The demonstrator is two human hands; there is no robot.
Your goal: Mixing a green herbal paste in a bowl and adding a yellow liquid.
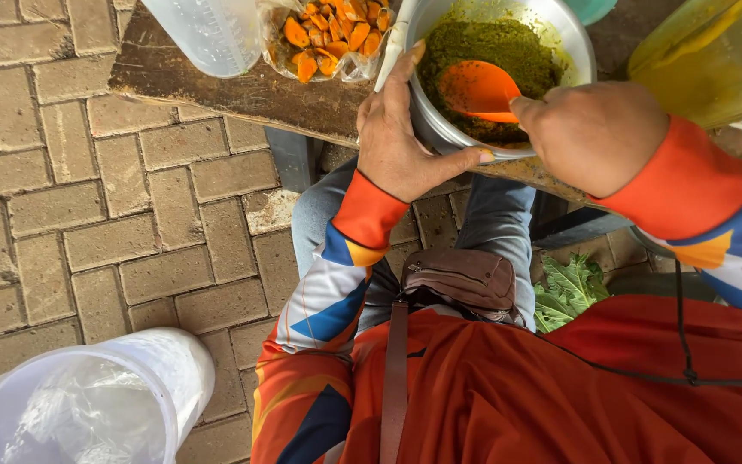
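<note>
From the head camera I look straight down at my own lap and a worn wooden bench (pixel 242 90) set on grey paving bricks (pixel 88 215). My left hand (pixel 397 142) is clamped on the near rim of a round silver metal bowl (pixel 573 39), thumb stretched along the rim at the bottom and fingers (pixel 405 64) reaching up its outer left side, so the hand is closed on the bowl. The bowl sits on the bench edge just above my knees and holds a thick olive-green paste (pixel 491 43). My right hand (pixel 594 133) is curled into a fist around the handle of an orange plastic spoon (pixel 477 88), whose scoop lies in the paste; the handle itself is hidden inside the fist.

Left of the bowl, touching my fingertips, lies a clear plastic bag of orange sliced roots (pixel 332 34), with a translucent white plastic jug (pixel 212 34) beside it. A yellowish translucent container (pixel 714 56) stands at the right. A brown leather waist pouch (pixel 461 279) rests on my lap, green leaves (pixel 568 292) near it, and a white bucket lined with clear plastic (pixel 88 399) stands at lower left.
</note>
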